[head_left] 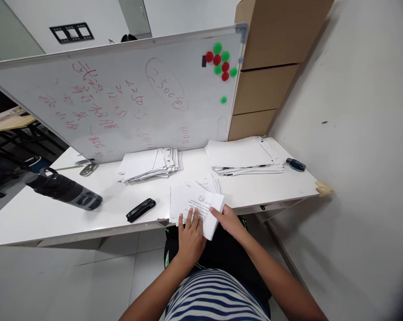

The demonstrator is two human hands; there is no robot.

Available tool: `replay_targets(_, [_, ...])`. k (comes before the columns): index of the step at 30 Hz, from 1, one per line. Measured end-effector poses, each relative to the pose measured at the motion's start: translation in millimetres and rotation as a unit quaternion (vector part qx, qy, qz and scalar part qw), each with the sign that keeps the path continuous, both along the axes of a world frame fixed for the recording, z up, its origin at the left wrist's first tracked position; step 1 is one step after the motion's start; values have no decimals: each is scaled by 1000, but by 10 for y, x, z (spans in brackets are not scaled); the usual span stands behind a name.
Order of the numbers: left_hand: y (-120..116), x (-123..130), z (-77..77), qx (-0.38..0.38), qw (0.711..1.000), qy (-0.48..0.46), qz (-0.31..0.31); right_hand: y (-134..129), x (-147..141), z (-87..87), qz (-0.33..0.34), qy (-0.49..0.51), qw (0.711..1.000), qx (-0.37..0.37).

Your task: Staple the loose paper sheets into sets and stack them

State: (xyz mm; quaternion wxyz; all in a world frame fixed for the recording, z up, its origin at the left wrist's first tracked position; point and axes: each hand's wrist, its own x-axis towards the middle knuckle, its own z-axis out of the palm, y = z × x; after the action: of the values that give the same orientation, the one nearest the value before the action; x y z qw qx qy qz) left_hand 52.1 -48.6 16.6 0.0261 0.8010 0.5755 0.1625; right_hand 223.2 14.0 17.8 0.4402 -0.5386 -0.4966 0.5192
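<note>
Printed sheets [188,198] lie at the table's front edge, with the top paper reaching out over my lap. My left hand [190,232] rests on the top paper, its fingers spread flat. At the paper's right edge, my right hand [227,219] pinches it between thumb and fingers. A black stapler [141,210] lies to the left of the sheets. Behind them are a left paper stack [147,165] and a larger right paper stack [243,154], both with uneven edges.
A whiteboard [127,102] with red writing and round magnets stands along the table's back. Cardboard boxes [264,89] are stacked at its right. A dark bottle [67,191] lies at the left. A dark blue object [295,164] sits near the right wall.
</note>
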Motion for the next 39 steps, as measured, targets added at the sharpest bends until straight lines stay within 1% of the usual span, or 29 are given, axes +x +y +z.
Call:
replay_targets(3, [-51, -4, -10, -19, 1000, -10, -12, -19, 26, 16, 33, -87, 996, 11])
replay_targets(5, [-39, -87, 23, -30, 999, -27, -22, -32, 92, 103, 52, -147, 987, 37])
replay_targets(6, [-14, -155, 52, -32, 998, -42, -15, -39, 133, 172, 63, -176, 981, 56])
replay_targets(8, [75, -326, 135, -21, 995, -94, 35, -51, 217, 353, 89, -221, 966, 101])
replay_targets(9, [134, -423, 188, -9, 988, -132, 78, -53, 253, 458, 109, -236, 957, 126])
replay_targets(10, [198, -520, 248, 0, 976, -181, 124, -52, 285, 567, 132, -248, 947, 154])
replay_targets(11, [263, -616, 314, -2, 958, -239, 158, -45, 310, 676, 155, -259, 934, 189])
replay_targets(12, [326, -705, 383, -17, 937, -305, 173, -31, 329, 779, 176, -270, 919, 227])
replay_targets(14, [436, -851, 514, -82, 890, -421, 152, 22, 348, 941, 190, -285, 892, 296])
replay_targets(15, [482, -902, 565, -114, 871, -459, 135, 62, 349, 989, 181, -289, 884, 320])
replay_targets(16, [523, -934, 597, -134, 858, -481, 124, 110, 343, 1009, 160, -290, 881, 337])
replay_targets(18, [593, -936, 587, -137, 848, -497, 122, 218, 311, 952, 95, -274, 892, 346])
replay_targets(20, [653, -861, 479, -122, 839, -515, 128, 315, 250, 779, 28, -218, 923, 315])
replay_targets(21, [678, -804, 398, -122, 831, -527, 129, 348, 211, 666, 10, -175, 944, 278])
replay_targets(22, [697, -742, 310, -129, 824, -537, 131, 366, 169, 549, 6, -121, 966, 227])
replay_targets(23, [709, -680, 223, -135, 819, -541, 134, 369, 126, 438, 3, -73, 982, 176])
replay_targets(24, [712, -623, 145, -137, 819, -539, 138, 358, 87, 343, 0, -43, 990, 135])
replay_targets(26, [696, -541, 34, -126, 831, -521, 149, 307, 27, 213, -6, -16, 995, 96])
replay_targets(28, [662, -504, -17, -105, 844, -501, 159, 247, -1, 158, -18, -18, 994, 102])
replay_targets(30, [630, -498, -36, -95, 856, -482, 160, 204, -5, 135, -32, -21, 993, 111])
replay_targets(31, [617, -499, -43, -96, 863, -470, 156, 190, -4, 122, -38, -20, 994, 104])
replay_targets(35, [585, -494, -97, -107, 894, -410, 145, 158, 0, 40, -76, 9, 996, 34])
replay_targets(37, [574, -478, -125, -105, 900, -397, 145, 149, -2, 7, -103, 16, 994, 26])
replay_targets(39, [563, -454, -140, -101, 902, -393, 148, 145, -5, -9, -113, 9, 993, 31])
